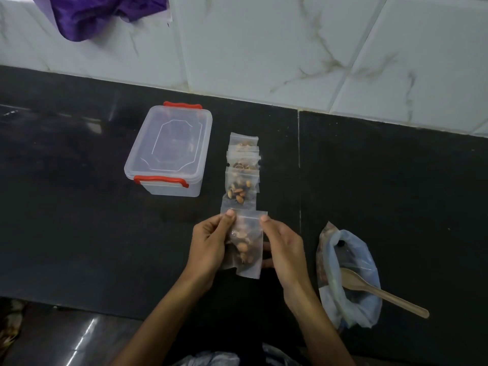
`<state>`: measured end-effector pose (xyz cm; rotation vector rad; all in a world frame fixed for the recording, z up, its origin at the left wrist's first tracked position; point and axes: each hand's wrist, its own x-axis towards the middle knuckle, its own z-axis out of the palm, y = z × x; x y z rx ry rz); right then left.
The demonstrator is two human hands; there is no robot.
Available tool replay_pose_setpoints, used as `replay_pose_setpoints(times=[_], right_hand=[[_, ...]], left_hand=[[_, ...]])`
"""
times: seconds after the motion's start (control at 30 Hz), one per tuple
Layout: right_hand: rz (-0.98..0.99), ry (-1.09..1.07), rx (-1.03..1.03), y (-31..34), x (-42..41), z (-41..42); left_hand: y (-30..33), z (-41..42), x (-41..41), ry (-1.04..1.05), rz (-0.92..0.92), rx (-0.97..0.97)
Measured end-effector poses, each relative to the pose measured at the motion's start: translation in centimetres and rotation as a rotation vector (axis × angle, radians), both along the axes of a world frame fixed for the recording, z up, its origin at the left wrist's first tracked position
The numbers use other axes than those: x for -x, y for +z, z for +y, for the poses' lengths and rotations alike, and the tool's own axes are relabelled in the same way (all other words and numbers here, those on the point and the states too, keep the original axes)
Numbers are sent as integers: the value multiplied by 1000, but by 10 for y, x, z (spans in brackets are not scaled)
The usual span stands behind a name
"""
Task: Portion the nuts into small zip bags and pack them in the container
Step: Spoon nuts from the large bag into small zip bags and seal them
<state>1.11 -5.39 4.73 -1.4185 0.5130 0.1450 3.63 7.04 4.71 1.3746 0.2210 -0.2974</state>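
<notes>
nuts (pixel 244 247) sit in the small zip bag (pixel 247 244) held at the lower centre of the frame, between both hands; the left hand (pixel 208 247) pinches its upper left corner with thumb and fingers curled on the plastic, and the right hand (pixel 282 247) pinches the upper right corner, its other fingers behind the bag; the bag hangs upright, nuts gathered in its lower half; just above it in the frame a row of filled bags (pixel 241 167) lies overlapping on the black counter (pixel 79 220), running toward the wall; left of that row stands the clear container (pixel 169 151) with red clips, lid on; at the lower right a larger plastic bag of nuts (pixel 348 276) lies open with a wooden spoon (pixel 383 293) resting in its mouth, handle pointing right; white marbled tiles (pixel 264 48) fill the top of the frame; purple cloth (pixel 105 11) hangs at the upper left.
</notes>
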Motion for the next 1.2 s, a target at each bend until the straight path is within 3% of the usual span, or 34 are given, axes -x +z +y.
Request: replay_pose_setpoints(times=[0.17,0.33,0.57,0.87,1.07,1.2], right_hand=[[-30,-24,115,-6,2,-1],[-18,-136,104,-11,3,-6],[-56,162,-182,-6,15,-18],[-30,143,-261,-2,21,-23],[-39,146,-117,-10,5,-16],[-89,87,86,-17,-22,-15]], left_hand=[[3,3,4,-60,-7,-23],[9,23,1,-122,234,95],[6,32,4,-82,161,47],[14,52,4,-313,1,-65],[-3,56,-5,-352,-85,-147],[-8,55,-21,-420,-155,-260]])
